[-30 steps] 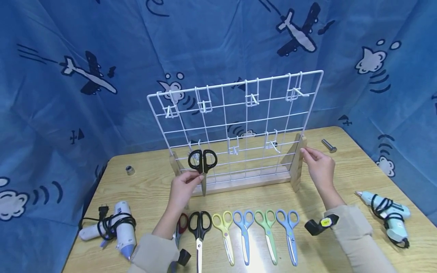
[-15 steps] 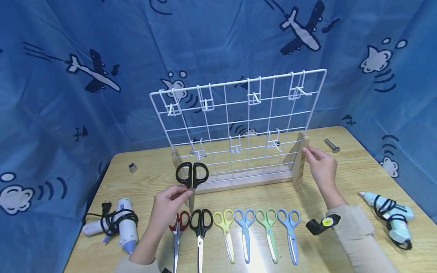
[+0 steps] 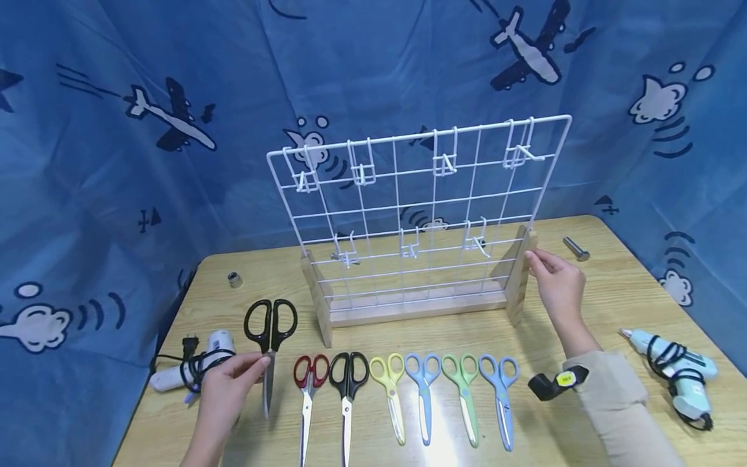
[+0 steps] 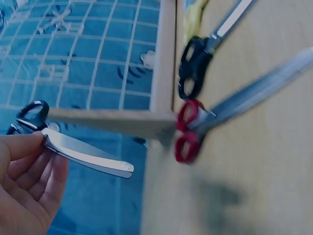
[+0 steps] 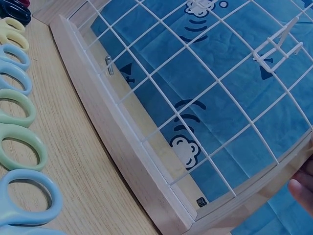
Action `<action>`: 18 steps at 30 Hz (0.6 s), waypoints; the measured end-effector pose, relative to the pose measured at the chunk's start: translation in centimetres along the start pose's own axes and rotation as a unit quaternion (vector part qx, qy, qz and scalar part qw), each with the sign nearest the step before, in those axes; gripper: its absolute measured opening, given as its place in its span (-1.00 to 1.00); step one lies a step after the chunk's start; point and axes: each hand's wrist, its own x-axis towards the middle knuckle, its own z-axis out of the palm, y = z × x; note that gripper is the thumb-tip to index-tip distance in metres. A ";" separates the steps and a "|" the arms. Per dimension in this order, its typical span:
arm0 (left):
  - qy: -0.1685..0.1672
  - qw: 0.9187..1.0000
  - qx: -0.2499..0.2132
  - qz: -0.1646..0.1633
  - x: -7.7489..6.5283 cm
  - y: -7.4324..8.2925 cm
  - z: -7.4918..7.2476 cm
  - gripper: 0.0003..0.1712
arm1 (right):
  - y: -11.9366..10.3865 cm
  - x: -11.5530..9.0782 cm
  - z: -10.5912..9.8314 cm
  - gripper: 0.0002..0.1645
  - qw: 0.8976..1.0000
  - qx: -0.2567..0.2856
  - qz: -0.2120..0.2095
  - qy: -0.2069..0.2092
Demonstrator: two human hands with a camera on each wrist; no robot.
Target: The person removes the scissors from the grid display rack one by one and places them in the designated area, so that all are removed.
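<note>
My left hand [image 3: 224, 389] pinches a pair of black-handled scissors [image 3: 270, 334] near the top of the blades, handles up and blades down, left of the row on the table. In the left wrist view the silver blades [image 4: 88, 152] of that pair stick out past the fingers. My right hand [image 3: 557, 282] holds the right wooden upright [image 3: 518, 275] of a white wire grid rack [image 3: 432, 211]. Closest to the held pair lie red-handled scissors [image 3: 309, 389]. Beside them are another black-handled pair [image 3: 348, 383], then yellow scissors [image 3: 390, 392].
Blue [image 3: 423, 389], green [image 3: 464, 392] and another blue pair of scissors [image 3: 500, 395] continue the row. Several white hooks hang on the grid. Corded glue guns, one white [image 3: 175, 377] and one mint [image 3: 671, 370], lie at the sides. A bolt [image 3: 576, 248] and a metal socket [image 3: 235, 279] lie further back.
My left hand has carried the black-handled scissors from in front of the rack to the left and toward me, uncovering the red pair. The right hand stays on the upright.
</note>
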 end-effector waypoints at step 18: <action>0.027 0.991 0.129 0.013 -5.4 7.8 -1.4 -0.81 | 0.6 0.1 0.0 -0.60 1.000 -0.015 -0.013 0.010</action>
